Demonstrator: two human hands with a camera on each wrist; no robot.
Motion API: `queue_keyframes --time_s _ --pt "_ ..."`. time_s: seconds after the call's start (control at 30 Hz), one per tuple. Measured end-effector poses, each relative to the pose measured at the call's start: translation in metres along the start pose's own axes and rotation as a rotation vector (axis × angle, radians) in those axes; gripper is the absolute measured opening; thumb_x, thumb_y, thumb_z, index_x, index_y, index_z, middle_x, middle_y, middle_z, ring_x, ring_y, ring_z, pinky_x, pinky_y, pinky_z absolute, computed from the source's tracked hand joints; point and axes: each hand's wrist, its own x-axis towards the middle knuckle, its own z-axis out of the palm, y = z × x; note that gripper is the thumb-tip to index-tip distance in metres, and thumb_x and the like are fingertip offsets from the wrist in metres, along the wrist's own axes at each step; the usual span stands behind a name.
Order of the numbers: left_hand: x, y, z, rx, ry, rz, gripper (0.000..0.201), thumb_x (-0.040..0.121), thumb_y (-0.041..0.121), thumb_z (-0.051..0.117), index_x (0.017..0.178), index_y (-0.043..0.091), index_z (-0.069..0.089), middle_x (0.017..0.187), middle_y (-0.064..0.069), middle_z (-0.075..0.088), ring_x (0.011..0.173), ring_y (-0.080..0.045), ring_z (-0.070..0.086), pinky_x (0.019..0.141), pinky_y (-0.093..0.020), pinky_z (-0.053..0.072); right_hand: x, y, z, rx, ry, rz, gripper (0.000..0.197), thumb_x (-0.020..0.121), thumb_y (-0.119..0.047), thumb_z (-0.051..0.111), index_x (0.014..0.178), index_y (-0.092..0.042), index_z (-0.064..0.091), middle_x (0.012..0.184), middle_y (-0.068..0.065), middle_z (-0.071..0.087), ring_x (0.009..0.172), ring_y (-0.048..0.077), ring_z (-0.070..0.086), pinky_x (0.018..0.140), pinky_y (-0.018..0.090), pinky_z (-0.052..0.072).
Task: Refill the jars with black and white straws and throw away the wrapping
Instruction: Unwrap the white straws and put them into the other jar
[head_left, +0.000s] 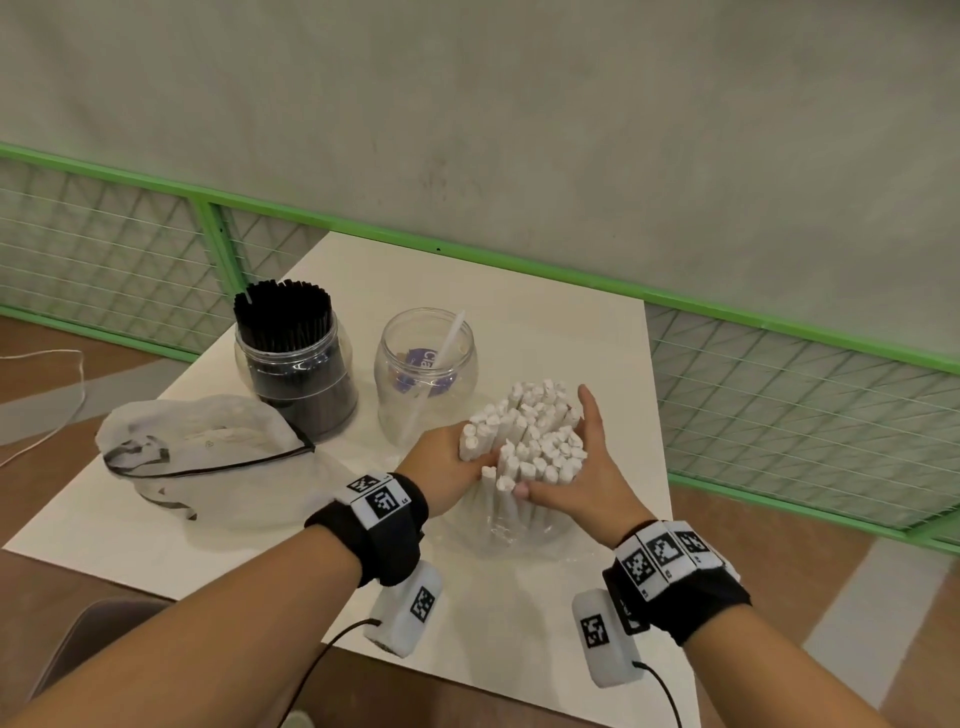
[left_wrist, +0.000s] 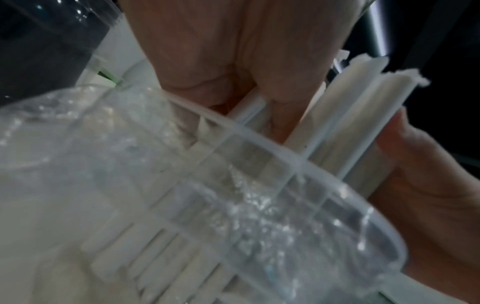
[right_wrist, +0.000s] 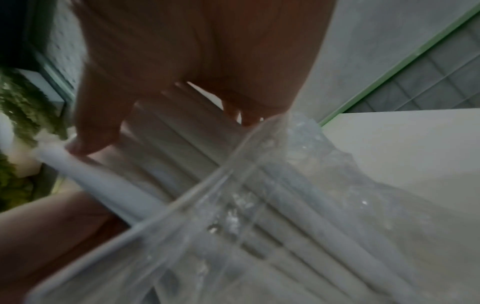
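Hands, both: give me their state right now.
Left hand: grips the white straws.
Right hand: fingers fairly straight, pressing the same bundle.

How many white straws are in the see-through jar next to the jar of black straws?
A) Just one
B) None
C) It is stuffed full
A: in the head view the clear jar beside the jar of black straws holds just one white straw, leaning against its rim. The big bunch of white straws is between the left hand and right hand.
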Motion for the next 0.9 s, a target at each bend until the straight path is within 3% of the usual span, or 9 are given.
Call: queue_keyframes --time_s 0.1,0.2,0.23,0.33,0.4,0.53,0.63,0.8,0.9 --pt "-0.001 -0.002 0.001 -0.021 0.032 -0.016 0.029 0.086 0.026 0.061 0.115 0.022 0.062 0.113 0.004 0.064 0.107 -0.016 0.059 0.094 -0.031 0.045 -0.003 0.011 0.001 -0.009 0.008 0.026 0.127 0.060 -0.026 0.090 0.147 -0.039 -0.001 0.138 -0.026 0.037 0.124 -0.013 0.043 0.104 0.017 0.036" --pt "-0.002 -0.003 -0.007 -0.029 0.066 -0.017 0.029 0.085 0.023 0.064 0.115 0.024 0.061 0.106 0.010 0.062 0.103 -0.012 0.057 0.087 -0.024 0.040 -0.008 0.015 -0.004 -0.154 -0.034 0.026 0.102 0.062 -0.036 0.089 0.142 -0.038 0.026 0.135 -0.024 0.049 0.122 -0.012 0.046 0.101 0.013 0.037" --pt "-0.002 -0.003 -0.010 -0.030 0.085 -0.020 0.026 0.083 0.025 0.066 0.109 0.026 0.063 0.102 0.010 0.063 0.099 -0.012 0.059 0.084 -0.024 0.041 -0.010 0.016 -0.005 -0.203 -0.050 0.029 0.093 0.063 -0.037 0.088 0.138 -0.037 0.034 0.130 -0.026 0.052 0.119 -0.014 0.047 0.100 0.012 0.039" --pt "-0.007 0.002 -0.022 -0.062 0.138 0.015 0.018 0.083 0.022 0.068 0.086 0.038 0.060 0.089 0.013 0.066 0.088 -0.008 0.061 0.078 -0.025 0.047 -0.010 0.023 -0.007 -0.278 -0.047 0.053 0.087 0.060 -0.048 0.084 0.136 -0.029 0.045 0.124 -0.027 0.057 0.114 -0.014 0.051 0.103 0.024 0.044" --pt "-0.008 0.005 -0.026 -0.083 0.148 0.045 0.016 0.082 0.023 0.069 0.082 0.036 0.060 0.086 0.010 0.066 0.083 -0.007 0.060 0.077 -0.025 0.048 -0.008 0.027 -0.007 -0.270 -0.030 0.075 0.086 0.060 -0.047 0.085 0.135 -0.028 0.047 0.123 -0.023 0.059 0.114 -0.010 0.053 0.103 0.030 0.045" --pt "-0.006 0.014 -0.025 -0.135 0.164 0.044 0.006 0.086 0.023 0.066 0.090 0.019 0.067 0.089 -0.001 0.070 0.080 -0.008 0.061 0.073 -0.020 0.045 -0.005 0.030 -0.006 -0.276 -0.014 0.093 0.090 0.056 -0.060 0.082 0.134 -0.034 0.047 0.126 -0.019 0.060 0.118 0.000 0.055 0.103 0.036 0.046" --pt "-0.006 0.026 -0.026 -0.180 0.160 0.091 0.008 0.088 0.019 0.063 0.089 0.012 0.065 0.089 -0.007 0.069 0.077 -0.005 0.060 0.073 -0.018 0.045 -0.002 0.029 -0.006 -0.266 0.009 0.094 0.091 0.054 -0.061 0.081 0.133 -0.032 0.048 0.126 -0.018 0.061 0.117 0.000 0.055 0.102 0.034 0.046" --pt "-0.007 0.054 -0.043 -0.257 0.157 0.168 0.006 0.090 0.013 0.060 0.085 0.016 0.058 0.084 0.000 0.060 0.083 -0.009 0.058 0.079 -0.019 0.043 -0.001 0.028 -0.007 -0.271 0.029 0.074 0.082 0.058 -0.055 0.081 0.130 -0.031 0.052 0.122 -0.019 0.062 0.114 -0.003 0.056 0.097 0.025 0.046" --pt "-0.012 0.072 -0.058 -0.301 0.187 0.227 0.005 0.091 0.011 0.058 0.089 0.015 0.056 0.082 -0.001 0.061 0.077 -0.007 0.060 0.078 -0.018 0.046 -0.002 0.027 -0.006 -0.281 0.028 0.070 0.071 0.064 -0.044 0.083 0.127 -0.032 0.053 0.117 -0.022 0.061 0.110 -0.007 0.055 0.091 0.018 0.044"
